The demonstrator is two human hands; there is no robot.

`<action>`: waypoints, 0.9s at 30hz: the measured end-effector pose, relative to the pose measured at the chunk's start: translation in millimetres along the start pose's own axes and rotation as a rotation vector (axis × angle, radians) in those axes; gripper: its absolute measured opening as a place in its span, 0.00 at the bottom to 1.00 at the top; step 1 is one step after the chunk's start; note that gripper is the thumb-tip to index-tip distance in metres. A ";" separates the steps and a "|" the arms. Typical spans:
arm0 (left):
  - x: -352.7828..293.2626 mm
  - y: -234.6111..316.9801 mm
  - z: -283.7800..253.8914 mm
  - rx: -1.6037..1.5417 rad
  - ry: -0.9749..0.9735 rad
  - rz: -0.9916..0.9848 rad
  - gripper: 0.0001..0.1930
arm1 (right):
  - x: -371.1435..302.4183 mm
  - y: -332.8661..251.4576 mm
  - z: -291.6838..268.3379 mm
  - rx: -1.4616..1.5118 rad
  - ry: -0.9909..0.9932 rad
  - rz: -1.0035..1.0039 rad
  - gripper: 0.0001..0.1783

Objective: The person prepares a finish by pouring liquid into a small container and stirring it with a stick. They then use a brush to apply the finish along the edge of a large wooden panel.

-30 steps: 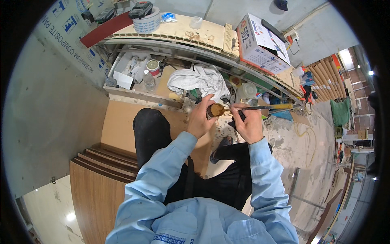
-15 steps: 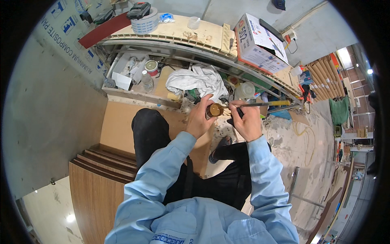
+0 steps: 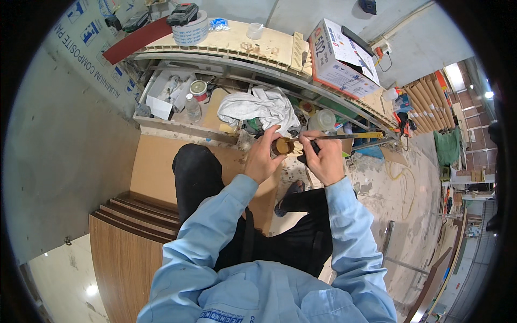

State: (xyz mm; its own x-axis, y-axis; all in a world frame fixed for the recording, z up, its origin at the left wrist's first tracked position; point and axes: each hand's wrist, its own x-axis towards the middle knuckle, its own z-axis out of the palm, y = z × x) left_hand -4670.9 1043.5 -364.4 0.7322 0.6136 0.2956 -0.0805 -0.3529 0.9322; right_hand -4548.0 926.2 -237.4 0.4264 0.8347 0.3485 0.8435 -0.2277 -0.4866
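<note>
My left hand (image 3: pixel 263 159) is closed around a small round tub (image 3: pixel 284 146) of brown, paste-like stuff, its open top facing up. In my right hand (image 3: pixel 325 160) is a long thin tool (image 3: pixel 344 136) with a dark shaft and a yellow far end, lying nearly level and pointing right. Its near tip meets the tub's rim, partly hidden by my fingers. Something black (image 3: pixel 302 157) shows under the right fingers; I cannot tell what it is. Beyond both hands lies a crumpled white cloth (image 3: pixel 258 107) on the lower shelf.
A long bench (image 3: pixel 231 40) spans the back, bearing a tape roll (image 3: pixel 189 32) and a cardboard box (image 3: pixel 342 59). Below are a plastic bottle (image 3: pixel 193 107), a paint tin (image 3: pixel 198 90) and a clear tub (image 3: pixel 322 120). Wood-grain panels (image 3: pixel 126 253) stand at lower left; a yellow hose (image 3: pixel 404 180) lies on the floor.
My right hand and the tool have shifted slightly left, toward the tub, and the tool's angle has changed a little. The left hand keeps its hold on the tub.
</note>
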 end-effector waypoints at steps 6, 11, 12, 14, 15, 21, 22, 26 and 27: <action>-1.6 -1.1 -4.5 -0.037 0.004 -0.014 0.44 | -7.8 -6.4 0.1 0.132 -0.108 -0.018 0.08; -0.3 -1.7 -0.3 -0.055 0.014 -0.028 0.44 | -3.7 -0.4 -10.2 -0.001 -0.076 0.051 0.08; -0.2 -1.4 0.7 -0.054 0.014 -0.014 0.44 | -1.5 0.2 -8.3 0.037 -0.051 0.084 0.08; -0.2 -0.9 1.5 -0.042 0.001 -0.020 0.44 | 0.8 -0.4 -3.4 0.072 -0.044 0.030 0.08; -0.3 -0.9 1.0 -0.034 0.000 -0.008 0.44 | 0.6 -1.3 -1.2 0.088 -0.030 -0.003 0.07; -1.1 -2.2 -4.6 -0.036 0.008 -0.018 0.44 | -6.0 -0.2 -3.6 0.131 -0.151 -0.034 0.07; -1.0 -2.0 -3.9 -0.049 0.012 -0.029 0.44 | -6.2 1.6 -4.7 0.101 -0.144 0.001 0.07; -0.1 -1.5 0.2 -0.038 0.017 -0.001 0.44 | -5.9 7.2 -0.3 0.110 -0.051 -0.004 0.08; -0.3 -1.5 0.0 -0.039 0.017 0.014 0.45 | -7.1 7.1 1.6 0.141 -0.043 -0.011 0.08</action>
State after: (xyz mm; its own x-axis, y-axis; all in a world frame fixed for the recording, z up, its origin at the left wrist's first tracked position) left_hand -4671.1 1043.8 -365.9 0.7193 0.6207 0.3120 -0.1172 -0.3343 0.9352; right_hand -4545.5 919.4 -244.6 0.4003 0.8581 0.3215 0.7926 -0.1482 -0.5914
